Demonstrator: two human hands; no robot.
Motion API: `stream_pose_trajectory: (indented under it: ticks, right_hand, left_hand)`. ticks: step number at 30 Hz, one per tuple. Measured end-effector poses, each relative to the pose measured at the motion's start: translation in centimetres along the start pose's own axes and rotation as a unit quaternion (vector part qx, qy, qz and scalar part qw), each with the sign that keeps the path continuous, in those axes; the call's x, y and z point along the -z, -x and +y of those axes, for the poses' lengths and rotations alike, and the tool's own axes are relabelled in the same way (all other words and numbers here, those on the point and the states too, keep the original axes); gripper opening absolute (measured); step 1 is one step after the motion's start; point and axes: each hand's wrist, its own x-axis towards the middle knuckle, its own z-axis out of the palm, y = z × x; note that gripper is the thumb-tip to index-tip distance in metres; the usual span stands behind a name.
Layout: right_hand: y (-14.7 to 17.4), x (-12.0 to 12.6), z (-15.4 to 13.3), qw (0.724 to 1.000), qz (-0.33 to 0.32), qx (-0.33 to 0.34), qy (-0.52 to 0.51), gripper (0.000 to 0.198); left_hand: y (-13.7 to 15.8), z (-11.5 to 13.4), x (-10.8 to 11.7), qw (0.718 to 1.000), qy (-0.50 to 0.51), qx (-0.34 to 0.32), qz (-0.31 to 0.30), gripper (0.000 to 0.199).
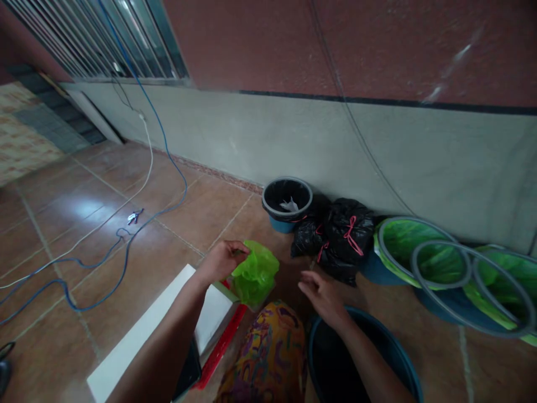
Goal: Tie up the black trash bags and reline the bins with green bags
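Two bare hands reach forward, either side of one patterned knee (268,347). The left hand (226,260) is pinched narrow on the upper edge of the green bag (258,274). The right hand (323,294) is half curled, apart from the bag; whether anything thin lies between its fingertips I cannot tell. The bag sits crumpled at the far end of one white box (140,338). It looks like thin film: light, limp, probably slippery and easy to tear, so a pinch at the edge should suit it. One bag or several bunched together, I cannot tell.

Close in, count one wide bin (331,355) under the right arm, one phone (191,364) by the box, and something red (220,352) along its side. Farther right are two blue bins (377,271) with green liners (405,240), and at least two loose grey rings (444,243) over them. Beside these: at least two black sacks (342,218), then one small bin (282,225) holding a white scrap (289,205). Leftward lie one bunch of keys (133,217), one white cable (151,159) and blue cable (185,184). Farthest: one barred window (138,39).
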Motion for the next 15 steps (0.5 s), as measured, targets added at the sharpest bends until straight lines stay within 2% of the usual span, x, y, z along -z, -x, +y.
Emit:
stream_pose_trajectory:
  ticks: [3, 6, 9, 11, 13, 15]
  right_hand:
    - [-1.0, -1.1, -3.4, 0.998, -0.046, 0.032, 0.005, 0.048]
    - [-2.1, -2.5, -5.2, 0.995, -0.003, 0.091, 0.044, 0.061]
    - [-3.1, -3.4, -5.1, 0.988, 0.048, 0.138, 0.057, 0.065]
    - [-3.6, -3.2, -4.3, 0.986, 0.082, 0.12, 0.078, 0.051]
    - [-3.7, -2.3, -3.3, 0.983, 0.12, 0.067, 0.123, 0.037]
    - [-3.5, -0.9, -2.2, 0.975, 0.153, 0.022, 0.161, 0.034]
  left_hand:
    - [-0.2, 2.5, -0.4, 0.991, 0.136, -0.018, -0.006, 0.019]
    - [-0.4, 5.4, -1.2, 0.96, 0.274, -0.025, -0.046, 0.02]
    - [-0.4, 8.0, -2.3, 0.922, 0.377, -0.034, -0.082, 0.02]
    - [-0.4, 9.1, -2.8, 0.899, 0.427, -0.039, -0.093, 0.022]
    - [-0.4, 9.6, -3.1, 0.877, 0.468, -0.042, -0.094, 0.025]
    - [-0.6, 9.5, -3.0, 0.862, 0.499, -0.044, -0.081, 0.028]
